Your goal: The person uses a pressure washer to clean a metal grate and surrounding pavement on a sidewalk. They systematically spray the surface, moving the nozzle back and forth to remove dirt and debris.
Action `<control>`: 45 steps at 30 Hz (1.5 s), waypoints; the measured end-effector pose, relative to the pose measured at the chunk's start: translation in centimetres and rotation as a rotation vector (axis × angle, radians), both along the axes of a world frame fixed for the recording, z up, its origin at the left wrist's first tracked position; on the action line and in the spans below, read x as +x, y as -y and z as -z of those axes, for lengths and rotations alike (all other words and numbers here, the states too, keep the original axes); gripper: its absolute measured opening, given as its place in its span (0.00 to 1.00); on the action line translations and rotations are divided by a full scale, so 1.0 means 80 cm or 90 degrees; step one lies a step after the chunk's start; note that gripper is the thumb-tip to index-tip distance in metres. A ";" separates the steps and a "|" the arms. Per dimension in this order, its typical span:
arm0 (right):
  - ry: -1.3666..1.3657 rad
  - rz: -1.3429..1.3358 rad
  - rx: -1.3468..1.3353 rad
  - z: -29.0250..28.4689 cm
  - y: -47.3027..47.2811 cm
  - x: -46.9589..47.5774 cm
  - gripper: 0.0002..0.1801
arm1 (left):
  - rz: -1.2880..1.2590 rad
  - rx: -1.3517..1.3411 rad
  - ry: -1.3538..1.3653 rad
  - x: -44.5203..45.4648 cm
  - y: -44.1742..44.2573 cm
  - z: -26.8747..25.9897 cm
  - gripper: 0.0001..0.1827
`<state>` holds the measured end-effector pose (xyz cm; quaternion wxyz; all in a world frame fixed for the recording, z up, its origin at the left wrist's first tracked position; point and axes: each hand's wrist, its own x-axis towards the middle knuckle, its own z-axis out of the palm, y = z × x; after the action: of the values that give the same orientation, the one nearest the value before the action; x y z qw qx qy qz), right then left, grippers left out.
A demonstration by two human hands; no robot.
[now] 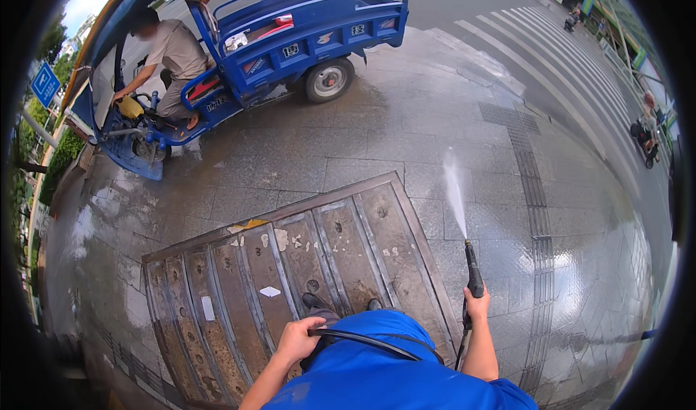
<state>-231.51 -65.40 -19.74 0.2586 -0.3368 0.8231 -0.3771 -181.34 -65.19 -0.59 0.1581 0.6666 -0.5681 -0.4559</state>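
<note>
My right hand [477,303] grips the handle of a black pressure washer spray gun [473,268], pointed away from me. A white jet of water [454,192] leaves its nozzle and strikes over the wet stone paving [375,149]. From the gun's grip a black hose [461,350] hangs down beside my right side. In front of my waist, my left hand [299,338] is closed around a black hose [370,340] that crosses my blue shirt. Under my shoes [314,301] lies a worn, ribbed platform [293,268] with a raised border.
A blue cargo tricycle [315,35] stands ahead on the left, with a person [176,51] seated at its handlebar. Tactile paving strips [530,176] run along the right. Beyond are a zebra crossing [565,56] and a rider on a scooter [646,132]. The platform's border forms an edge.
</note>
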 end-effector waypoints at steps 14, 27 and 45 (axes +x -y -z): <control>0.006 -0.317 0.133 -0.045 0.113 0.095 0.35 | -0.118 -0.012 -0.026 0.036 -0.005 -0.010 0.13; -0.146 -0.644 0.109 -0.110 0.296 0.363 0.43 | -0.254 -0.032 -0.036 0.138 0.004 -0.009 0.12; -0.138 -0.467 0.042 -0.099 0.377 0.457 0.42 | -0.318 -0.032 -0.091 0.270 -0.012 0.021 0.12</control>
<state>-194.91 -95.58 -11.80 0.2985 -0.6384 0.6822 -0.1948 -159.77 -64.25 -2.25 0.3218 0.7483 -0.3847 -0.4342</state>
